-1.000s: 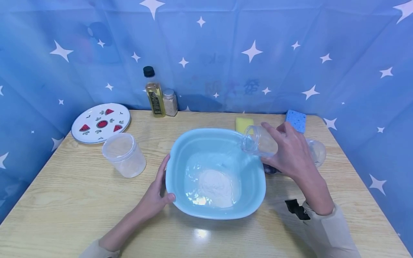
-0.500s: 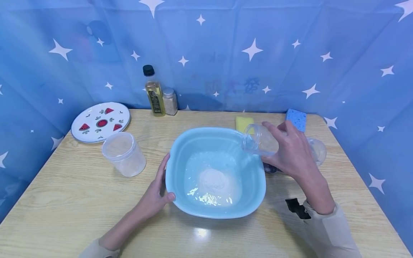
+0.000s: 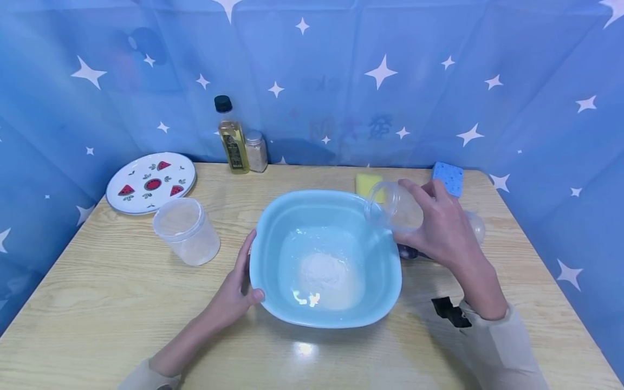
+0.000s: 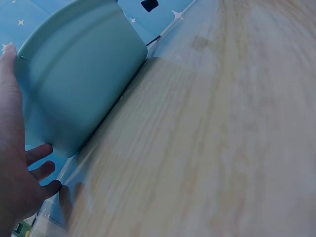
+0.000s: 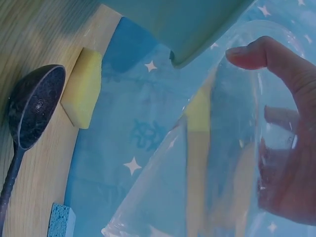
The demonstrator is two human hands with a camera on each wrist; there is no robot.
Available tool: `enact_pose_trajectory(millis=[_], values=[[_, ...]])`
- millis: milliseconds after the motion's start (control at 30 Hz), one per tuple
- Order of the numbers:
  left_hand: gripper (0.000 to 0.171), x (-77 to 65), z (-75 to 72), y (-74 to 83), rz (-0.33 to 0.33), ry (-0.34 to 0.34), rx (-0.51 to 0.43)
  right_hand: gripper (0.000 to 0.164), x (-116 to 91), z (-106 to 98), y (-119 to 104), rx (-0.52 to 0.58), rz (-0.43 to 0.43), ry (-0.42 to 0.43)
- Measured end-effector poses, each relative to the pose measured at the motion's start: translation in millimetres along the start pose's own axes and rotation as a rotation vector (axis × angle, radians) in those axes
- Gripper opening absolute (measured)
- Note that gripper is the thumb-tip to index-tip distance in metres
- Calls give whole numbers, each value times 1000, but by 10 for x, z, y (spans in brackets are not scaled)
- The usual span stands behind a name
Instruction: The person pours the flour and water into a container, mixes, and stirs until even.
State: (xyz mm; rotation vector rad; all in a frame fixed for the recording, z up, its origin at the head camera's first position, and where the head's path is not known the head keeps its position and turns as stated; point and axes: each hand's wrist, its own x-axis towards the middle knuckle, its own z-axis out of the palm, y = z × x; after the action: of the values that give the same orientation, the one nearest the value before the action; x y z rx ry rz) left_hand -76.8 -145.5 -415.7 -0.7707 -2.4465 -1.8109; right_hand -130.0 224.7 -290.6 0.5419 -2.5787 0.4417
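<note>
A light blue plastic basin (image 3: 326, 319) stands on the table with a white powder mound (image 3: 322, 271) inside, surrounded by shallow cloudy liquid. My left hand (image 3: 231, 300) holds the basin's left side, thumb at the rim; in the left wrist view its other fingers (image 4: 40, 154) are spread at the outer wall. My right hand (image 3: 441, 230) grips a clear, wide-mouthed plastic jar (image 3: 397, 208), tilted with its mouth over the basin's right rim. In the right wrist view, thumb and fingers wrap the jar (image 5: 229, 123), and the basin's underside shows above.
A dark ladle (image 5: 37, 106) lies right of the basin, near a yellow sponge (image 3: 368, 185) and a blue sponge (image 3: 447, 179). At left stand a translucent canister (image 3: 192, 238) and a watermelon-patterned plate (image 3: 141, 197). An oil bottle (image 3: 234, 146) and a shaker jar (image 3: 255, 151) stand behind.
My right hand has tipped the jar a little further, its base shifting slightly. The cloudy liquid's surface and glints around the mound have changed. My left hand stays at the basin's side.
</note>
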Motion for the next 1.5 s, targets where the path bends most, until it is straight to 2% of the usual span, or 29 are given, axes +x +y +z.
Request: enact_pose_trajectory(millis=[633, 900, 1100, 1233, 1333, 1433, 1500], values=[[100, 6, -4, 5, -9, -5, -28, 86, 23, 36, 20, -32, -122, 61], [99, 11, -5, 11, -20, -2, -17, 88, 22, 31, 14, -34, -124, 72], [99, 5, -7, -10, -1, -7, -23, 88, 26, 27, 10, -29, -121, 70], [98, 1, -12, -12, 3, -9, -21, 87, 28, 16, 12, 18, -61, 27], [98, 1, -10, -10, 0, -9, -19, 87, 24, 0, 11, 115, 45, -4], [99, 7, -3, -15, 2, -7, -16, 88, 24, -4, 33, 245, 145, 15], [99, 10, -1, -13, 2, -8, -14, 90, 28, 0, 72, 296, 179, 52]])
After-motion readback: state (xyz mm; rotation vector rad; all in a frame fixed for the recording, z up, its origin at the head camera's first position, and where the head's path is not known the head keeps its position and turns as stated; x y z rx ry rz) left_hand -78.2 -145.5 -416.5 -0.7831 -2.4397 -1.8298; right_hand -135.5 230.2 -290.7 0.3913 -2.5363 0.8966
